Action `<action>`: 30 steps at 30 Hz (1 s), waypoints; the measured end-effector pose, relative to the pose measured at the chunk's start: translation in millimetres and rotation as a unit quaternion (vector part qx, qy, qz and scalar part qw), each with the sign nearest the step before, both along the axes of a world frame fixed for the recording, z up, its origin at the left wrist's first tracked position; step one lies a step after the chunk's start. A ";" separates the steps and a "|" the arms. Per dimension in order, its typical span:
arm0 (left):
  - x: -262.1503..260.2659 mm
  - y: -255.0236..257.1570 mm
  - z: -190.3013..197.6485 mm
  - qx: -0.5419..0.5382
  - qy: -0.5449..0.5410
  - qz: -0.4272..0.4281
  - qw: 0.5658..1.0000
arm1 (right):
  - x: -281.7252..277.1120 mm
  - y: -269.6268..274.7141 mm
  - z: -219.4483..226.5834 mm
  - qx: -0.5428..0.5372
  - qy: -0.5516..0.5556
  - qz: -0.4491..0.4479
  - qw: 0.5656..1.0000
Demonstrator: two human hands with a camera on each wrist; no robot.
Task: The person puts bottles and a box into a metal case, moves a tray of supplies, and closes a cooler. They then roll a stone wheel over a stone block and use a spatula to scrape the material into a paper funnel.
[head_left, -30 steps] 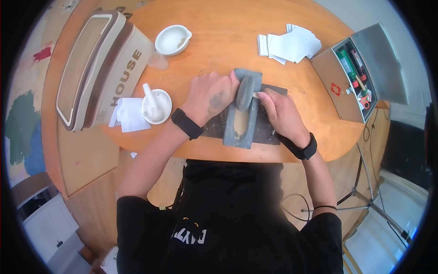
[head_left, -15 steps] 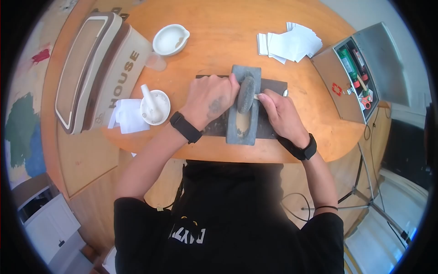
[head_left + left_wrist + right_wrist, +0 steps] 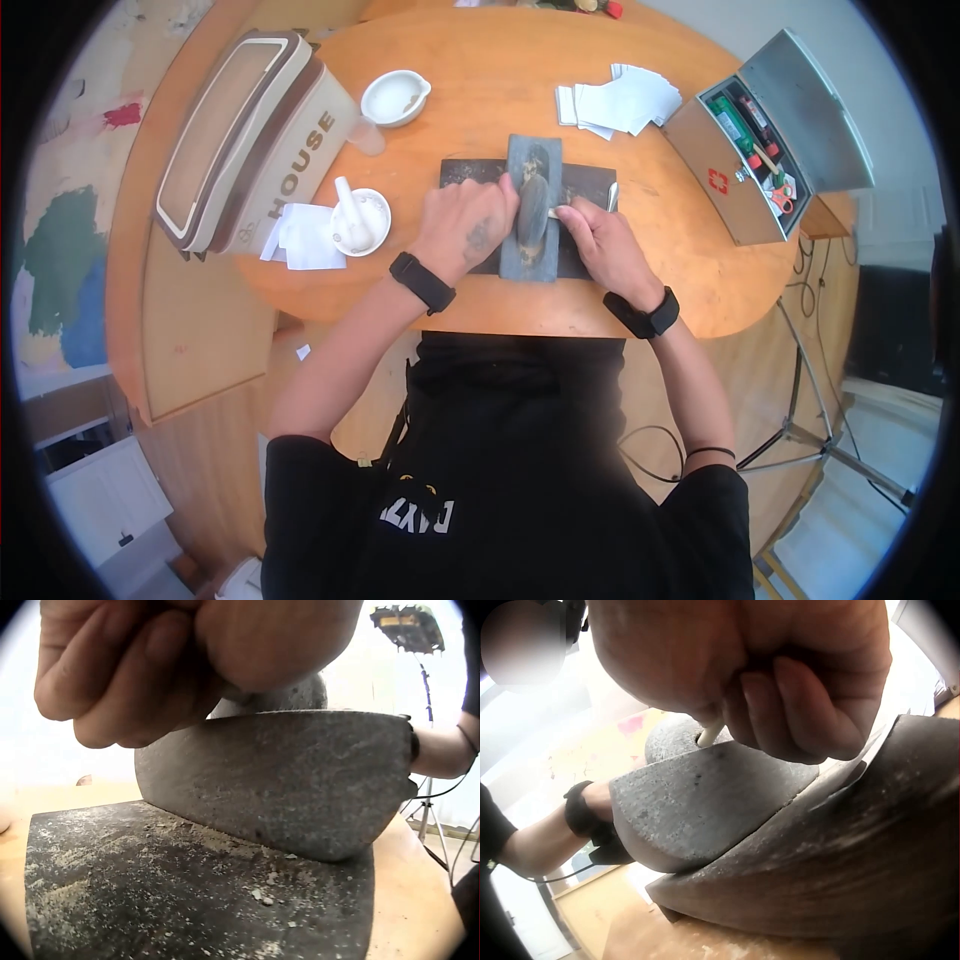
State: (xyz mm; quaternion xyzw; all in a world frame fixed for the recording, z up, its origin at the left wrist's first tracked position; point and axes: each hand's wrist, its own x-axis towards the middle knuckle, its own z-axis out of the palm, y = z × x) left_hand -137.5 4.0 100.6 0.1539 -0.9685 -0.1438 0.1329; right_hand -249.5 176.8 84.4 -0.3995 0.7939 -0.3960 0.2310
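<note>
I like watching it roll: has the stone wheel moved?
Yes. The stone wheel rolled toward the person along the stone trough, from near its far end to its middle.

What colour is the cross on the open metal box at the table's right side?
The cross on the metal box is red; the head view shows it best.
</note>
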 end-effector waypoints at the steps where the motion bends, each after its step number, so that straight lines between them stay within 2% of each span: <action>1: 1.6 1.2 0.3 -0.009 0.006 -0.002 1.000 | 1.4 0.8 -0.7 -0.006 0.006 -0.002 1.000; 9: 4.9 9.3 2.3 -0.029 0.003 0.009 1.000 | 6.9 8.7 -3.8 -0.010 0.016 -0.007 1.000; 30: -24.3 -15.0 -9.1 0.023 -0.026 0.021 0.999 | -18.6 -14.4 -2.0 0.001 0.034 -0.011 0.999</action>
